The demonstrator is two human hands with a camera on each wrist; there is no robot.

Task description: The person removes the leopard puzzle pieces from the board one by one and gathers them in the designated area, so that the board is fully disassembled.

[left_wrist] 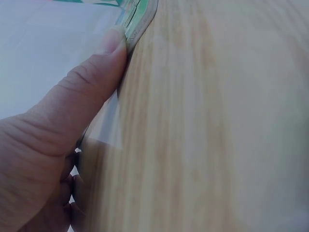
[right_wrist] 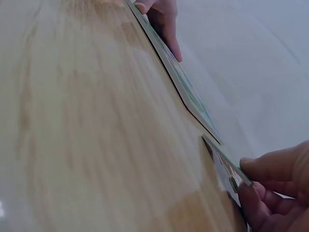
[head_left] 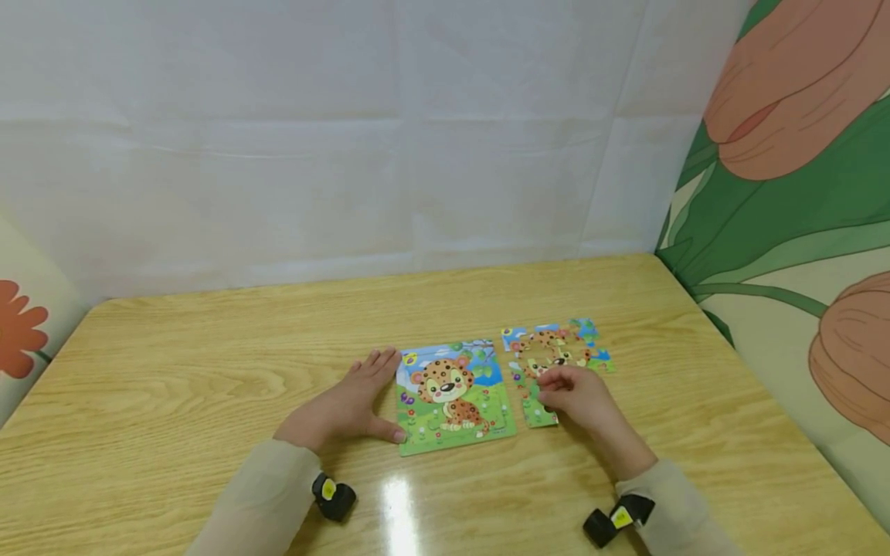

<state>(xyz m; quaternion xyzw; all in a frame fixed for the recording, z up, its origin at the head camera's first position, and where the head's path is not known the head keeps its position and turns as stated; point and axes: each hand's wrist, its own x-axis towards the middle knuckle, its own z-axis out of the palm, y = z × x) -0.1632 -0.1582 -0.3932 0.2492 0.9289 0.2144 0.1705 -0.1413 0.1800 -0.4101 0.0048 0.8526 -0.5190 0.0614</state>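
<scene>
A square leopard picture board point(head_left: 455, 398), its picture whole, lies flat on the table. My left hand point(head_left: 351, 401) is spread along its left side, thumb touching the lower left corner and fingertips at the upper left; the thumb point(left_wrist: 91, 77) also shows against the board's edge in the left wrist view. To the right lies a second leopard puzzle point(head_left: 535, 340) with gaps and an uneven outline. Over its lower right part, my right hand point(head_left: 580, 394) pinches a puzzle piece point(right_wrist: 231, 169) between thumb and finger; the hand hides some of that puzzle.
The wooden table point(head_left: 208, 363) reaches back to a white cloth wall point(head_left: 313, 154). A flower-patterned panel point(head_left: 799, 232) stands along the right side, and another flower print point(head_left: 21, 328) is at the left. Black wrist cameras point(head_left: 335, 498) sit at both cuffs.
</scene>
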